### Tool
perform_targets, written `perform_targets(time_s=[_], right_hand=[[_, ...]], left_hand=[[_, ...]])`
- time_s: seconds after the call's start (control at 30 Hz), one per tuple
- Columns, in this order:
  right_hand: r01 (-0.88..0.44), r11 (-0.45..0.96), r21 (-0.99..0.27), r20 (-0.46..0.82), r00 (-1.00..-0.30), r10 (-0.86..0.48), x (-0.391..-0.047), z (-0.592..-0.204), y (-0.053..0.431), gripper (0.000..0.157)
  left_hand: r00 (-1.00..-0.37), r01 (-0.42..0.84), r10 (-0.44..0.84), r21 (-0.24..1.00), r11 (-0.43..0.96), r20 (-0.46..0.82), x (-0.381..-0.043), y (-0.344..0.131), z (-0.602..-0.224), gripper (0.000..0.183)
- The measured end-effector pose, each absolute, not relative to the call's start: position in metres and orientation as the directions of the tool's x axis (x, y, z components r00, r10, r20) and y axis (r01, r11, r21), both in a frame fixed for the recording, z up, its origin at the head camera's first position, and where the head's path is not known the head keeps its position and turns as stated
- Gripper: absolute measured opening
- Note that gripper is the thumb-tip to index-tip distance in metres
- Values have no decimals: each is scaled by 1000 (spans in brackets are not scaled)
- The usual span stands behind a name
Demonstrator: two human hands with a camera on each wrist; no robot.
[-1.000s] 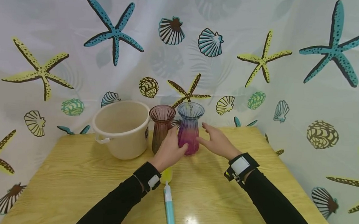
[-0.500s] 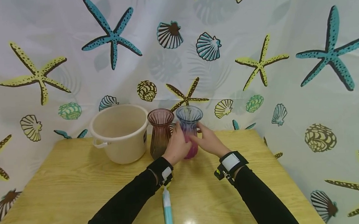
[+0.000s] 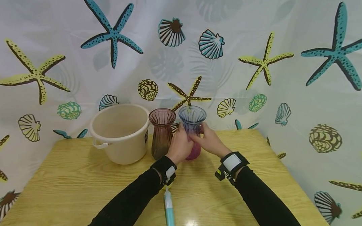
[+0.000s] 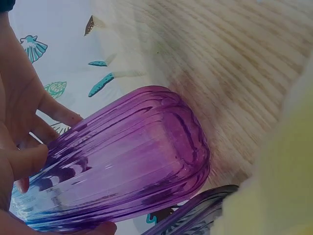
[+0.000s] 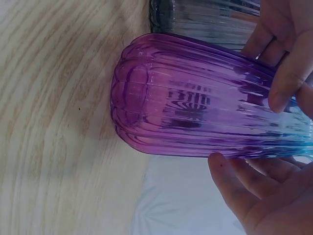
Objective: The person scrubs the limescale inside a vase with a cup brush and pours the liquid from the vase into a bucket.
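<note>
A ribbed glass vase (image 3: pixel 192 117), blue at the flared rim and magenta toward the base, is upright near the back of the table. My left hand (image 3: pixel 180 145) grips its left side. From the right, my right hand (image 3: pixel 213 142) holds it around the upper body, thumb across the front. Both wrist views show its purple lower body (image 4: pixel 132 156) and fluted base close to the wood. Fingers of the right hand (image 5: pixel 259 191) lie along one side of the glass, the left hand's fingers on the other. A brownish-purple vase (image 3: pixel 162 137) stands just left of the left hand.
A cream bucket (image 3: pixel 126 145) with a handle sits left of the brown vase. A teal and white stick-like item (image 3: pixel 169 211) with a yellow end lies in front, partly hidden under my left wrist. A shell-and-starfish patterned curtain (image 3: pixel 179 66) rises behind the wooden table (image 3: pixel 66 185).
Both hands have closed in on the blue-magenta vase from either side and now grip it. The bucket and brown vase have stayed in place.
</note>
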State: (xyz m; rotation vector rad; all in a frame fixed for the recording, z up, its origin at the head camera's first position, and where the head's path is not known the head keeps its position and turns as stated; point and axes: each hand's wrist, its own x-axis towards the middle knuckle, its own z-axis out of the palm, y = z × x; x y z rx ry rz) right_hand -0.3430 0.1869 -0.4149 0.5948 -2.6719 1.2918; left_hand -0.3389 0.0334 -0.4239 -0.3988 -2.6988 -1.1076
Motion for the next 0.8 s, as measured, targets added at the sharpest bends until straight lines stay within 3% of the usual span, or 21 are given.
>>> perform_targets(time_s=[0.37, 0.8], right_hand=[[-436, 514, -739, 323, -898, -297, -320, -414, 191, 68], [-554, 539, -635, 442, -832, -334, -266, -378, 186, 69]], left_hand=[[-935, 350, 217, 643, 681, 279, -324, 30, -423, 82], [-838, 504, 244, 521, 689, 487, -269, 8, -380, 71]])
